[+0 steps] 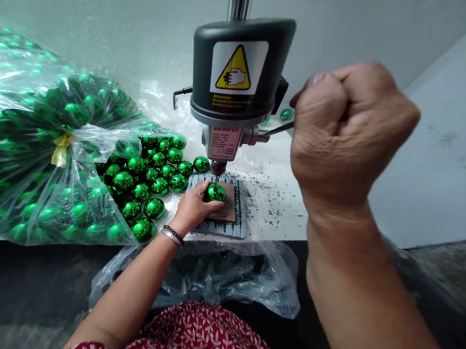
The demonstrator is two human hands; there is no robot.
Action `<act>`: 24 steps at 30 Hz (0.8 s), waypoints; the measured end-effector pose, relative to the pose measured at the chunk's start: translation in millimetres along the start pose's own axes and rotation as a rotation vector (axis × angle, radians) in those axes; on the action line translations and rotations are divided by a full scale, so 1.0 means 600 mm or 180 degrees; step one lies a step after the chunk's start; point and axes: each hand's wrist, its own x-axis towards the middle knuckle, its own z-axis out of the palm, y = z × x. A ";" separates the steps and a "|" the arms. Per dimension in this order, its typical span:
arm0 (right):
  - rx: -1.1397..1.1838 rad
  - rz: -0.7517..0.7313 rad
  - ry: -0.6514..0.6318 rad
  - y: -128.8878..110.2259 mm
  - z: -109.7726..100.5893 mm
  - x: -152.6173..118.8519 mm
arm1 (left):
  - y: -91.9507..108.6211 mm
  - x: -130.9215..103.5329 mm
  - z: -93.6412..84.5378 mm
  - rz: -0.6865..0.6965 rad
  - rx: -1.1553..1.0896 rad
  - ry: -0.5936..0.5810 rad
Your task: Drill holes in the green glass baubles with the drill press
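Note:
A shiny green ball (pixel 216 192) sits on a brown board on the base of a bench drill press (pixel 240 68). My left hand (pixel 196 206) grips that ball from its left and near side, thumb along the front. The drill bit (pixel 216 179) comes down to the top of the ball; whether it has entered, I cannot tell. Raised at the right, my right hand (pixel 351 129) is closed in a fist around the end of the drill press lever (pixel 278 127), whose grip is hidden by the fingers.
Many loose green balls (pixel 154 208) lie left of the drill base (pixel 239 231), spilling from a large clear plastic bag (pixel 49 183). Dark shavings (pixel 277 199) litter the white table. Below its front edge hangs an open clear bag (pixel 205 279).

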 end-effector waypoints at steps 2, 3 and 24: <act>-0.0083 -0.0130 0.0140 0.002 -0.003 -0.018 | -0.003 0.001 0.001 0.0027 -0.0093 0.0015; -0.0126 -0.0200 0.0195 0.003 -0.004 -0.027 | -0.004 0.001 0.002 0.0025 -0.0140 0.0033; -0.0490 -0.0937 0.0779 0.038 0.008 -0.098 | -0.015 -0.001 0.009 0.0138 -0.0335 0.0081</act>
